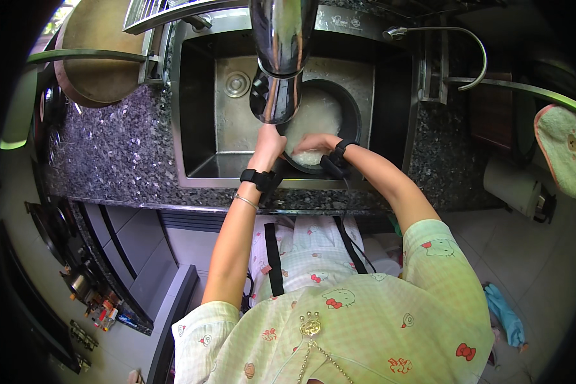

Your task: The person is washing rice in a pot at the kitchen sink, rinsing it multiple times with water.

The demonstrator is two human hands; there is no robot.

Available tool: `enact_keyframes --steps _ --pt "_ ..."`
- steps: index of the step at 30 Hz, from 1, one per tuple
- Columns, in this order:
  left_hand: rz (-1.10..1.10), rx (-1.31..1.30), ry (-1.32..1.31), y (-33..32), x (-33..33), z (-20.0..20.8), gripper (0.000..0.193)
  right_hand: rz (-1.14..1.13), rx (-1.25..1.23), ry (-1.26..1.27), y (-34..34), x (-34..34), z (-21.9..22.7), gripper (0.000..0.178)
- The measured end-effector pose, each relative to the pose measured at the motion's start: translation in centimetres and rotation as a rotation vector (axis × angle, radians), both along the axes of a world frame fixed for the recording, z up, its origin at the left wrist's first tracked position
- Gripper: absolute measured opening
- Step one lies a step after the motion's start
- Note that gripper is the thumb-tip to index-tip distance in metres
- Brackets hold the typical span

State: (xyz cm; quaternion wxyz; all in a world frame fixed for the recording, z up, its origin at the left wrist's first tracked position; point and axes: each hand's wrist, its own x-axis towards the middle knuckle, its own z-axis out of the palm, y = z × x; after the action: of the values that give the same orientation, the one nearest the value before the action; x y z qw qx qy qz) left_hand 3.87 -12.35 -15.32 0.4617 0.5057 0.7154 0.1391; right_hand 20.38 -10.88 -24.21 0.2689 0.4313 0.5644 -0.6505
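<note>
A round dark pot point(355, 115) stands in the right half of the sink, with cloudy whitish water point(323, 109) inside. Pale grains that look like rice point(310, 157) gather at the pot's near side. My right hand point(318, 142) reaches in over the pot's right side, its fingers curled down into the rice and their tips hidden. At the pot's left rim, my left hand point(271, 141) is closed on the edge; the tap partly covers its fingers. Both wrists carry black straps, and a thin bangle point(246, 201) circles my left forearm.
A large dark tap point(278, 64) hangs over the steel sink point(227, 131), close above my left hand. The drain point(237, 84) lies left of it. Speckled granite counter point(118, 147) surrounds the sink. A thin curved spout point(473, 41) rises at right, near a hanging cloth point(560, 147).
</note>
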Motion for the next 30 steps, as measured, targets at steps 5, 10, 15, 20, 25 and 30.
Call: enact_keyframes --steps 5,10,15,20,25,30 --pt "0.023 -0.064 -0.032 0.2 -0.4 0.9 0.057 -0.516 -0.549 0.359 0.4 -0.4 6.7 0.050" --pt "0.000 -0.006 -0.012 0.1 -0.2 -0.1 0.078 -0.680 -0.511 0.340 1.3 0.2 4.3 0.027" --pt "0.009 -0.054 -0.003 0.3 0.0 0.3 0.079 -0.920 -0.393 0.486 1.1 1.3 1.9 0.021" --pt "0.009 -0.106 -0.012 0.5 -0.1 0.8 0.078 -0.972 -0.197 0.313 0.7 0.9 0.9 0.020" --pt "0.018 -0.131 -0.020 0.5 -0.2 1.3 0.079 -0.801 0.034 0.162 1.0 0.5 1.0 0.030" --pt "0.032 -0.244 -0.072 1.1 0.5 1.7 0.081 -0.488 0.457 0.293 2.1 0.4 -2.7 0.026"
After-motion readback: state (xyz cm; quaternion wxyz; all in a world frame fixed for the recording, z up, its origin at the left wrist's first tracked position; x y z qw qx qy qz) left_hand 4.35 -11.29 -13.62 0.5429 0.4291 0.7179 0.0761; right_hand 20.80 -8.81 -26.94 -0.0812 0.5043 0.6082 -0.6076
